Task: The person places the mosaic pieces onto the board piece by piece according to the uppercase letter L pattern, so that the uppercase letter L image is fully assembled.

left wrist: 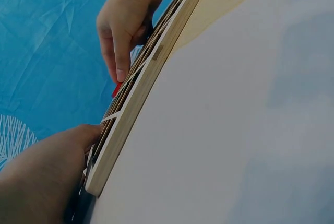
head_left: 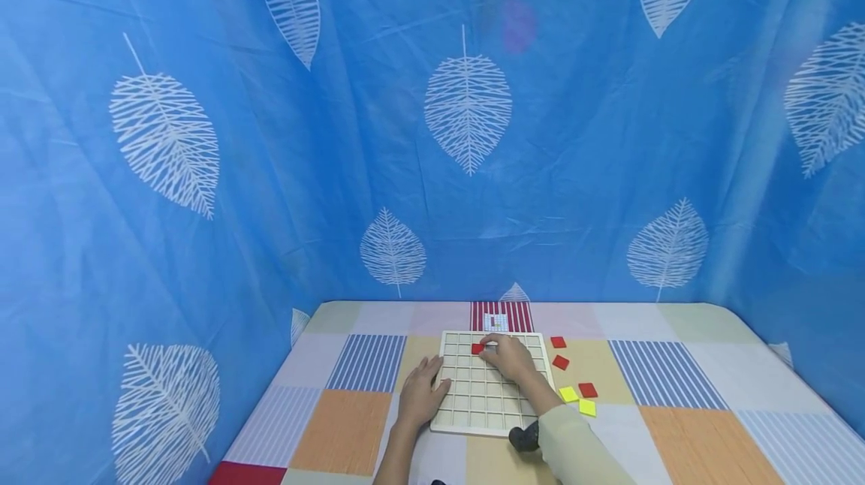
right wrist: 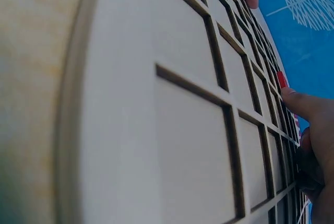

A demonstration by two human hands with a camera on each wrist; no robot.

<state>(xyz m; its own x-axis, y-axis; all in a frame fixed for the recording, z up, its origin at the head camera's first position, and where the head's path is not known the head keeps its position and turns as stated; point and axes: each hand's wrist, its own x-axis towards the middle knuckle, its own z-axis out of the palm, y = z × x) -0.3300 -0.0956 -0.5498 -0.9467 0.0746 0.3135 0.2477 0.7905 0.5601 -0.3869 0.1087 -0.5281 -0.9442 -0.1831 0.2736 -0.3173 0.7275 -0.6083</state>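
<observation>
Left hand [head_left: 420,395] relaxed, right hand [head_left: 508,356] in a pinch

The left forearm [head_left: 396,451] is bare and points forward, leaning slightly to the right. At its end the fingers [head_left: 426,369] are extended, and the thumb [head_left: 442,389] stands apart from them. The right arm, which wears a pale sleeve [head_left: 581,447], is directed diagonally inward; its wrist [head_left: 541,393] is uncovered. This hand is farther forward than the left one, its fingers [left wrist: 121,59] pointing downward.

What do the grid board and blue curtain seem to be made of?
Grid board: probably wood, pale and matt; its groove walls look brown, like cut wood.
Blue curtain: perhaps thin plastic or coated fabric, slightly glossy, from creases and pale sheen.
</observation>
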